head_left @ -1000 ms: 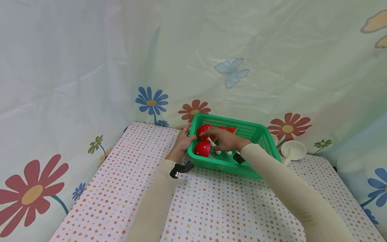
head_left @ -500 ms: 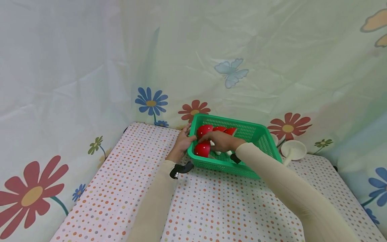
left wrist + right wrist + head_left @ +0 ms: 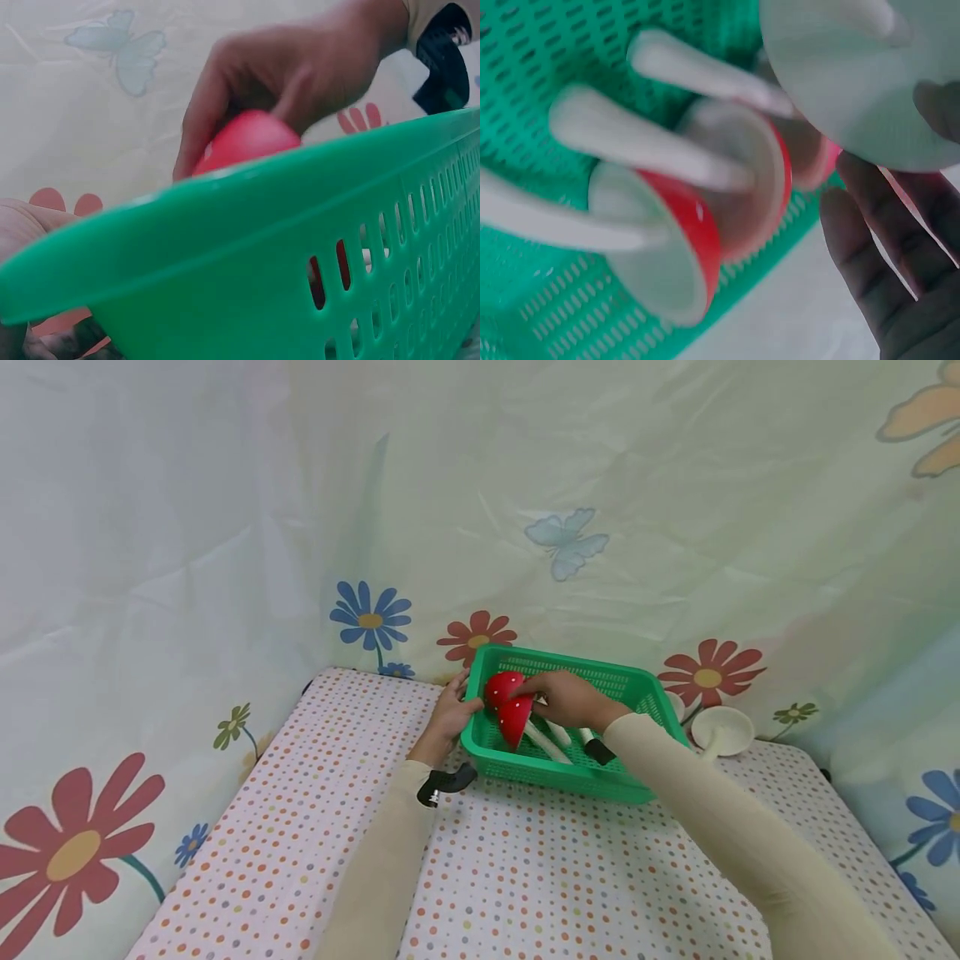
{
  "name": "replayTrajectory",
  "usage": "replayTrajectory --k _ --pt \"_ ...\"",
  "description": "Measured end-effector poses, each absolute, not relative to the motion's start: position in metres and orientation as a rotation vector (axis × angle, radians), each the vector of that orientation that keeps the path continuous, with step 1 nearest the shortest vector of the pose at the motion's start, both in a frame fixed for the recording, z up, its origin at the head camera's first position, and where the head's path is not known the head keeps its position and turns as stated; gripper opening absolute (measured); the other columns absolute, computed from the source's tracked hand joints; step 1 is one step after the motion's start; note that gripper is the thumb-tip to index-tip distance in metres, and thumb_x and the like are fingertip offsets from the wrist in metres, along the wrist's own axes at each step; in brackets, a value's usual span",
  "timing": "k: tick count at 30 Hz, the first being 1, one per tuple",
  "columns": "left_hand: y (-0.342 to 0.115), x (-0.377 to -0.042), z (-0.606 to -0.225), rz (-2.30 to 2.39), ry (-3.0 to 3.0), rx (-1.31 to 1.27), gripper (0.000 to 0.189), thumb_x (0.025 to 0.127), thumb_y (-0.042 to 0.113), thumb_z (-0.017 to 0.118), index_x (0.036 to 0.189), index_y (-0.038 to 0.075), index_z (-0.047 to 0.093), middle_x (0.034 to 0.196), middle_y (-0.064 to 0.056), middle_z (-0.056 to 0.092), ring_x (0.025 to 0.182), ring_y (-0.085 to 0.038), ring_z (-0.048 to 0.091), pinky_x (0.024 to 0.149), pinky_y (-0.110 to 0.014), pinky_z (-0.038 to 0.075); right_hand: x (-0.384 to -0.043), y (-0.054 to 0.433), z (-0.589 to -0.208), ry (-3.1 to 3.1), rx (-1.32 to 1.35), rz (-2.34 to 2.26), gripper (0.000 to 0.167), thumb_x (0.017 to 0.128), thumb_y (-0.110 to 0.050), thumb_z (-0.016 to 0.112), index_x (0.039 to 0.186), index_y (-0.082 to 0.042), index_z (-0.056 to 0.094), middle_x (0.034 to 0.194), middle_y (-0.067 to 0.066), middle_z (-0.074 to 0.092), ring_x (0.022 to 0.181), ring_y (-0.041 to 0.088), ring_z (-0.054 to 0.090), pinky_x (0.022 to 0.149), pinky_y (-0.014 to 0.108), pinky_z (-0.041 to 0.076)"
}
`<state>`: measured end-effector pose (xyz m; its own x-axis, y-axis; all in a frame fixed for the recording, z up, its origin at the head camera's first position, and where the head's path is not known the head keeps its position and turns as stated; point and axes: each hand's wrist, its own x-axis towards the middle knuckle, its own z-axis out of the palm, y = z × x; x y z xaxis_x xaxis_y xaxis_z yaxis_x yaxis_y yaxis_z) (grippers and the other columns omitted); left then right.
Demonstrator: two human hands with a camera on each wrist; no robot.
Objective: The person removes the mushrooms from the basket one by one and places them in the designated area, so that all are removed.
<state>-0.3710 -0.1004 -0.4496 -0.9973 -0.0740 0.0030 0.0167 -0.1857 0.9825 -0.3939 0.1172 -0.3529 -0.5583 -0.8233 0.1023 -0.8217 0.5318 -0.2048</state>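
Note:
In the head view my right hand (image 3: 572,697) pinches a toy mushroom (image 3: 515,722) by its red, white-dotted cap, inside the green basket (image 3: 558,774). Its white stem slants down to the right. The right wrist view shows the held mushroom's pale underside (image 3: 840,90), with my thumb against it and fingers at the cap's outer side. More red-capped mushrooms (image 3: 694,217) lie in the basket with white stems upward. My left hand (image 3: 450,714) grips the basket's left rim, thumb over the top and fingers outside. In the left wrist view the basket wall hides most of the contents.
A white round piece with a white stem or handle (image 3: 722,732) lies right of the basket, and part of another pale round thing (image 3: 677,703) shows behind it. The table has a dotted cloth (image 3: 525,868). A flowered curtain (image 3: 465,510) hangs close behind the basket.
My right hand has closed on a mushroom at the basket's left end and tilted it upward, drawing slightly right. My left hand keeps its hold on the rim. The head view has shifted slightly.

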Motion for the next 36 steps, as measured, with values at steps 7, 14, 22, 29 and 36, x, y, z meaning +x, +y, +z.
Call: replayTrajectory --k 7,14,22,29,36 --pt "-0.108 -0.369 -0.453 -2.366 -1.947 0.097 0.075 0.096 -0.007 0.058 0.164 0.015 0.036 0.158 -0.018 0.049 0.138 -0.040 0.053 0.107 -0.057 0.049 -0.396 0.150 -0.324 2.944 -1.243 -0.496 0.034 0.099 -0.001 0.063 0.131 -0.004 0.072 0.121 0.015 0.074 0.101 0.032 0.066 0.085 0.047 0.059" --pt "-0.111 -0.370 -0.457 -2.402 -1.901 0.087 0.074 0.098 -0.009 0.055 0.164 0.016 0.035 0.158 -0.018 0.049 0.140 -0.040 0.051 0.107 -0.057 0.048 -0.400 0.200 -0.301 3.102 -1.059 -0.526 0.034 0.101 -0.005 0.061 0.133 0.000 0.069 0.124 0.023 0.070 0.100 0.037 0.066 0.079 0.048 0.059" --pt "-0.113 -0.371 -0.460 -2.448 -1.852 0.082 0.076 0.097 -0.011 0.054 0.165 0.016 0.034 0.159 -0.015 0.049 0.142 -0.038 0.051 0.109 -0.055 0.047 -0.402 0.276 -0.294 3.288 -0.699 -0.580 0.034 0.103 -0.012 0.058 0.129 0.008 0.066 0.112 0.032 0.069 0.093 0.043 0.064 0.061 0.042 0.051" --pt "-0.112 -0.369 -0.462 -2.381 -1.915 0.121 0.075 0.096 -0.009 0.056 0.164 0.014 0.035 0.157 -0.019 0.050 0.140 -0.040 0.051 0.109 -0.057 0.047 -0.415 0.360 -0.315 3.358 -0.369 -0.565 0.042 0.102 -0.019 0.057 0.125 0.016 0.060 0.113 0.041 0.063 0.089 0.052 0.065 0.055 0.046 0.055" --pt "-0.108 -0.370 -0.459 -2.391 -1.912 0.095 0.074 0.096 -0.008 0.056 0.164 0.016 0.036 0.157 -0.017 0.051 0.140 -0.040 0.052 0.107 -0.055 0.049 -0.404 0.424 -0.335 3.396 -0.065 -0.492 0.047 0.096 -0.019 0.051 0.119 0.022 0.058 0.102 0.042 0.064 0.082 0.054 0.063 0.066 0.063 0.054"
